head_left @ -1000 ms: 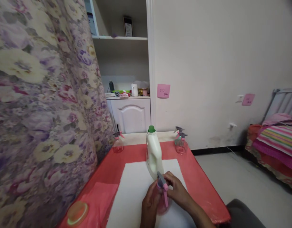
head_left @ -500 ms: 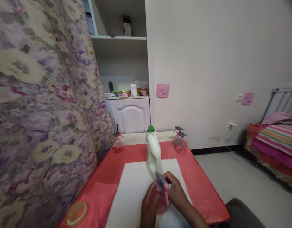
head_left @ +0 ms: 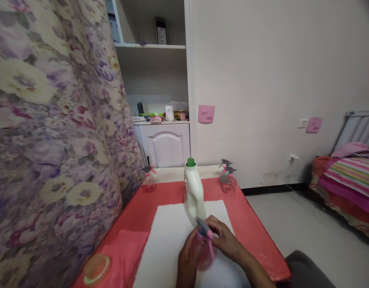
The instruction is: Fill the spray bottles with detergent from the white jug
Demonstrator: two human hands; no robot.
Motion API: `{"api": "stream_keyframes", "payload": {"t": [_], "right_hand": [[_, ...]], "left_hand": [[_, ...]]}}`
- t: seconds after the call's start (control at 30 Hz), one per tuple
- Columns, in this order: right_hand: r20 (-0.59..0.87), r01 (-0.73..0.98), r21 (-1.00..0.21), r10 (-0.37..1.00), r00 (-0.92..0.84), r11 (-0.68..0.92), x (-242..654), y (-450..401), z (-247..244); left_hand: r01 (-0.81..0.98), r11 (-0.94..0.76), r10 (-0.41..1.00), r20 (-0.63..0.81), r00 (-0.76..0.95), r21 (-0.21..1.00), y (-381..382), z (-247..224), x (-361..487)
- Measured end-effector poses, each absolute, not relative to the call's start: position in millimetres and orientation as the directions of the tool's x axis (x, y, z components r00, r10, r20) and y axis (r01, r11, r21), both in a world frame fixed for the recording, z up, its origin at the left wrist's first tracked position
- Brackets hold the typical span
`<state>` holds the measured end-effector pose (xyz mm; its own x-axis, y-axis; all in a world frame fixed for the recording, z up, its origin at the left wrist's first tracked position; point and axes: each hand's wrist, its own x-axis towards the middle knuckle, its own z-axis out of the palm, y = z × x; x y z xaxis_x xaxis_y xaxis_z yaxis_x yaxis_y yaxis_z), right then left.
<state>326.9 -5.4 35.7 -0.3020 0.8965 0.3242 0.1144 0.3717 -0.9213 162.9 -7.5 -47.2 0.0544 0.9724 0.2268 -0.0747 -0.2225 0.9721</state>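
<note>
A clear pink spray bottle (head_left: 205,256) with a grey and pink trigger head stands between my hands over the white sheet. My left hand (head_left: 188,256) is wrapped round the left side of its body. On the other side my right hand (head_left: 225,238) grips the trigger head near its neck, the fingertips partly hidden behind it. Just beyond stands a pale green jug (head_left: 193,192) with a handle and a green piece at its mouth.
Another spray bottle (head_left: 148,182) stands at the far left of the red table (head_left: 169,192); two more, one the front bottle (head_left: 229,185), are at the far right. A round lid-like object (head_left: 97,269) lies near left. A floral curtain (head_left: 67,140) hangs along the left side.
My right hand has shifted slightly at the trigger head, and its forearm has swung a little to the right. More of the bottle's body now shows. The left hand stays round it.
</note>
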Motion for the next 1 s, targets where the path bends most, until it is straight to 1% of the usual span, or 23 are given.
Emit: {"api": "stream_keyframes", "payload": {"t": [0.17, 0.27, 0.37, 0.43, 0.5, 0.63, 0.73, 0.83, 0.93, 1.0], "right_hand": [[0.310, 0.090, -0.942, 0.940, -0.142, 0.324, 316.5, 0.9, 19.7], [0.296, 0.085, -0.948, 0.948, -0.113, 0.306, 314.3, -0.1, 17.7], [0.309, 0.101, -0.938, 0.933, -0.183, 0.331, 319.7, -2.1, 24.3], [0.313, 0.104, -0.930, 0.909, -0.274, 0.352, 324.4, -1.8, 28.7], [0.310, 0.088, -0.931, 0.896, -0.319, 0.353, 326.5, 0.4, 29.4], [0.310, 0.073, -0.939, 0.920, -0.241, 0.336, 322.4, 6.2, 19.1], [0.310, 0.067, -0.942, 0.928, -0.207, 0.330, 320.8, 7.4, 14.3], [0.315, 0.068, -0.936, 0.908, -0.277, 0.346, 325.6, 5.6, 20.2], [0.302, 0.064, -0.935, 0.875, -0.377, 0.350, 330.2, 4.5, 27.6], [0.293, 0.054, -0.941, 0.883, -0.367, 0.334, 329.8, 5.1, 27.4]], "left_hand": [[-0.061, -0.230, 0.972, 0.232, 0.040, 0.971, -7.2, -51.3, 161.5], [-0.047, -0.214, 0.975, 0.216, 0.044, 0.976, -8.2, -49.8, 161.7], [-0.046, -0.203, 0.978, 0.204, 0.042, 0.978, -8.8, -47.5, 162.7], [-0.058, -0.223, 0.974, 0.225, 0.030, 0.973, -8.7, -47.0, 163.4], [-0.076, -0.238, 0.971, 0.239, 0.014, 0.968, -8.6, -47.1, 163.9], [-0.098, -0.217, 0.975, 0.221, 0.033, 0.971, -8.6, -48.3, 164.0], [-0.081, -0.214, 0.975, 0.218, 0.051, 0.974, -8.2, -50.2, 163.3], [-0.060, -0.235, 0.971, 0.238, 0.032, 0.970, -8.0, -51.2, 163.1], [-0.089, -0.233, 0.971, 0.236, 0.029, 0.968, -9.1, -49.5, 163.6], [-0.102, -0.220, 0.974, 0.224, 0.027, 0.970, -10.1, -47.5, 164.1]]}}
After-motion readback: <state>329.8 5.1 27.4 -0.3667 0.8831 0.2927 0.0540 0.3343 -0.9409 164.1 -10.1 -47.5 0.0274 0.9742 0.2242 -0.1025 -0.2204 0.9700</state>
